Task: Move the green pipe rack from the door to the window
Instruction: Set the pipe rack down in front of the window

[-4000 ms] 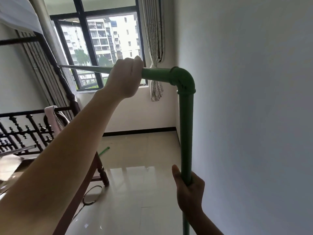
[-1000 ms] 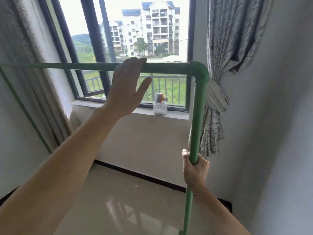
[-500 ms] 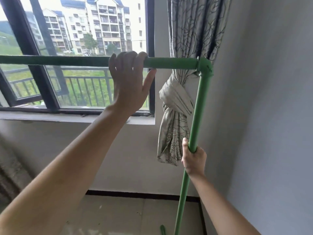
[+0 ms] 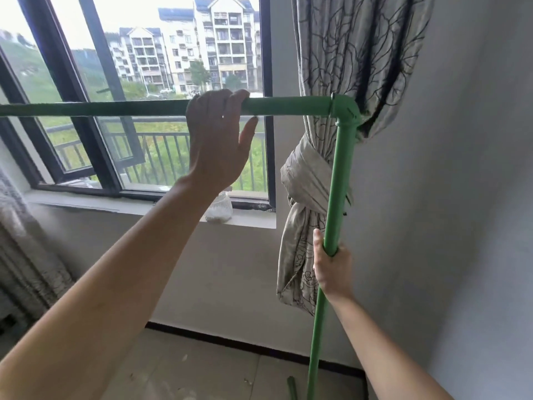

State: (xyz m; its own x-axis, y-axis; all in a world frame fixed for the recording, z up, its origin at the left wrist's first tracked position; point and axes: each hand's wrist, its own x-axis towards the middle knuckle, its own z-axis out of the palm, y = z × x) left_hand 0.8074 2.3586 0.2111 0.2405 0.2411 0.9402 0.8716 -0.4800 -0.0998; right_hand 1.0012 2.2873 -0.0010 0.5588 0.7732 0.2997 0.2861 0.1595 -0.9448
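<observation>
The green pipe rack (image 4: pixel 288 106) stands right in front of the window (image 4: pixel 144 96), its top bar running level across the view to an elbow joint at the upper right. My left hand (image 4: pixel 219 140) hooks its fingers over the top bar, thumb held apart below it. Its right upright drops from the elbow to the floor, and my right hand (image 4: pixel 331 264) is wrapped around that upright at about mid height. A short green foot piece (image 4: pixel 292 388) shows on the floor beside the upright's base.
A knotted patterned curtain (image 4: pixel 311 183) hangs just behind the upright, touching the elbow. The grey side wall (image 4: pixel 461 197) is close on the right. A small clear jar (image 4: pixel 219 207) sits on the windowsill (image 4: pixel 86 202). Another curtain (image 4: pixel 20 255) hangs at the far left.
The view has closed in on the window from across the room. My left hand went from a full fist on the top bar to fingers hooked over it. The right hand stays on the upright.
</observation>
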